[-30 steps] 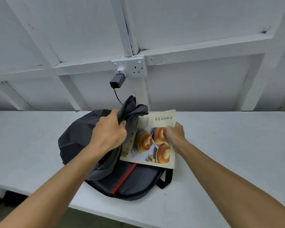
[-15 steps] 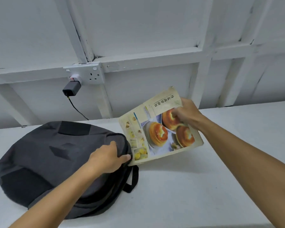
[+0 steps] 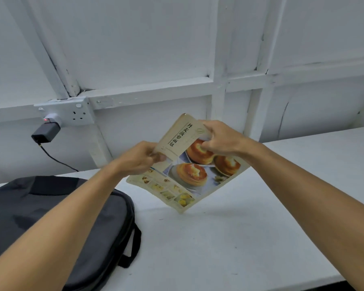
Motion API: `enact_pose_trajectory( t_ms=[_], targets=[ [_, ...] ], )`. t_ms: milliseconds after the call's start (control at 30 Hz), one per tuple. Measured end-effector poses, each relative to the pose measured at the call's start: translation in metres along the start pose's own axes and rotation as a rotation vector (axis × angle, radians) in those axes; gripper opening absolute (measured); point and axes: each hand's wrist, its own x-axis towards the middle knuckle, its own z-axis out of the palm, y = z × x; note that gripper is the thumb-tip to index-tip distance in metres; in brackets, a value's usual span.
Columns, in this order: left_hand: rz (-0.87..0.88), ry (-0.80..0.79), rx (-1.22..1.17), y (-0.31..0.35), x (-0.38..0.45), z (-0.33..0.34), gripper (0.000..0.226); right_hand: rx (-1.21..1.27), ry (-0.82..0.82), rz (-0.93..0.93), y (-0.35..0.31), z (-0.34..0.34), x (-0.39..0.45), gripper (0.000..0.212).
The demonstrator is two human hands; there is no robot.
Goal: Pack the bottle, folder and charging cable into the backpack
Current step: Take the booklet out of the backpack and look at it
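Note:
The folder (image 3: 185, 175), a thin cream booklet with pictures of baked buns on its cover, hangs tilted in the air above the white table (image 3: 229, 244). My left hand (image 3: 142, 158) pinches its left edge and my right hand (image 3: 221, 138) grips its top right corner. The dark grey backpack (image 3: 57, 219) lies flat at the lower left, partly under my left forearm, its flap down. A black charger (image 3: 44, 132) sits plugged into the wall socket, and its charging cable (image 3: 57, 159) runs down behind the backpack. No bottle is in view.
A white double wall socket (image 3: 72, 111) is mounted on the white panelled wall behind the table. A black backpack strap (image 3: 135, 246) loops out onto the table to the right of the bag. The table's front edge runs along the lower right.
The folder came out of the backpack and rose to the right. My left hand let go of the backpack's flap, which dropped flat, and took hold of the folder's left edge.

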Motion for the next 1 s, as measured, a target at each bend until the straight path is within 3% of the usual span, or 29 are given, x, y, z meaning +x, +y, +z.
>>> enact_pose_trajectory(
  t_ms=[67,133,233,300,333,400,467,533,800,1000],
  targets=[
    [-0.012,0.097,-0.005,0.002,0.000,0.009,0.026,-0.016,0.007,0.050,0.014,-0.016,-0.005,0.041],
    [-0.039,0.195,-0.017,-0.002,-0.001,0.014,0.028,0.084,0.113,0.121,0.034,-0.028,-0.018,0.074],
    [-0.055,0.324,-0.117,-0.010,-0.002,0.020,0.023,0.520,0.411,0.210,0.070,-0.015,-0.043,0.125],
    [-0.084,0.394,-0.213,-0.015,-0.005,0.028,0.018,0.698,0.356,0.276,0.088,0.015,-0.050,0.134],
    [-0.106,0.425,-0.272,-0.017,-0.005,0.034,0.017,0.734,0.290,0.304,0.091,0.032,-0.051,0.125],
    [-0.153,0.477,-0.381,-0.020,-0.005,0.045,0.015,0.748,0.231,0.347,0.089,0.063,-0.046,0.083],
    [-0.173,0.517,-0.435,-0.023,-0.003,0.055,0.016,0.754,0.330,0.402,0.080,0.080,-0.037,0.034],
    [-0.176,0.559,-0.487,-0.025,-0.002,0.065,0.018,0.740,0.462,0.467,0.079,0.085,-0.027,0.014],
    [-0.241,0.630,-0.608,-0.033,-0.007,0.113,0.029,0.584,0.652,0.503,0.087,0.108,-0.023,0.018],
    [-0.283,0.587,-0.585,-0.044,-0.012,0.135,0.033,0.478,0.607,0.543,0.107,0.129,-0.038,0.021]
  ],
)
